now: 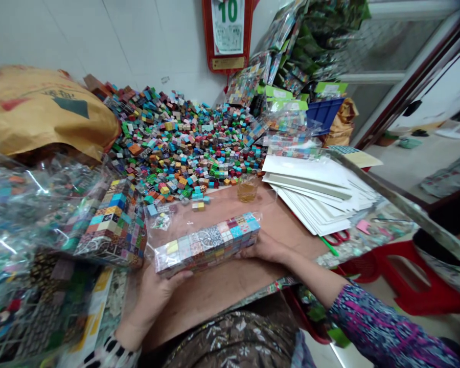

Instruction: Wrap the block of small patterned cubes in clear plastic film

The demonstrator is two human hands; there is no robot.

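A long block of small patterned cubes [209, 243], in clear plastic wrapping, lies across the space before me. My left hand [159, 283] grips its left end, with the thumb along the near side. At the other end, my right hand [262, 249] holds the block from below and behind, its fingers partly hidden. Just beyond it on the brown board [291, 225] lie a small bag of bits [162, 221] and a loose yellow-and-grey cube piece [198, 206]. To the left stands another wrapped stack of cubes [113, 225].
A large heap of coloured cubes [191, 143] rises against the wall beside a yellow sack [49, 112]. A glass of amber liquid [247, 191] stands near white cards [314, 194]. Red scissors [339, 237] lie at right, above a red stool [406, 281]. Plastic-bagged cubes [34, 204] crowd the left.
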